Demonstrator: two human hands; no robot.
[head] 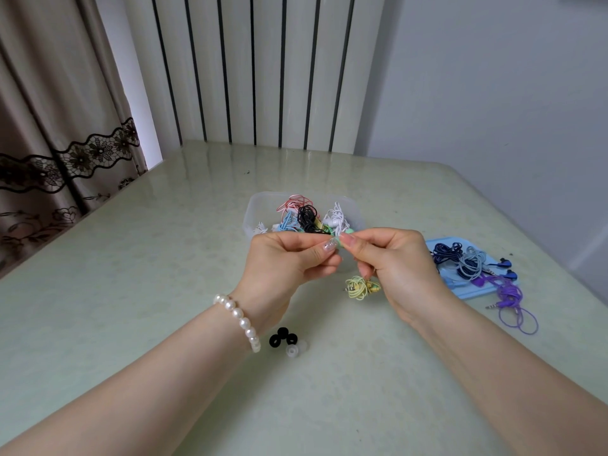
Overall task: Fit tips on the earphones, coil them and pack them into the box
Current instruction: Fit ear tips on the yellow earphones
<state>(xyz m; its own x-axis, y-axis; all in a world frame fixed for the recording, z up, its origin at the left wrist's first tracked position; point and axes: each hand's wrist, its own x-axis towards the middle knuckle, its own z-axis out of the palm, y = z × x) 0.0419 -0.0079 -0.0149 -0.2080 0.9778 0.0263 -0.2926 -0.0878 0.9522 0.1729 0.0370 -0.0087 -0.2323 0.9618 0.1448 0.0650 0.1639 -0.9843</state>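
Earphones in hand: a pale yellow-green set (361, 287), its cord bundled and hanging under the right hand, above the middle of the surface (164, 258).
Left hand (289, 258): fingers curled, thumb and forefinger pinching a small mint-green piece at the point where the two hands meet; whether that piece is a tip or an earbud cannot be told.
Right hand (398, 261): fingers curled, its grip pinching the same set from the other side.
Box (253, 212): clear plastic, toward the far edge just behind the hands, holding coiled sets in red, black, white and light blue.
Blue lid (460, 286): near the right edge, carrying dark blue, grey and purple earphones (473, 263); one purple cord trails off it onto the surface.
Loose tips (286, 340): black and clear, lying together below the left wrist.
Bracelet (240, 319): pearl beads on the left wrist.
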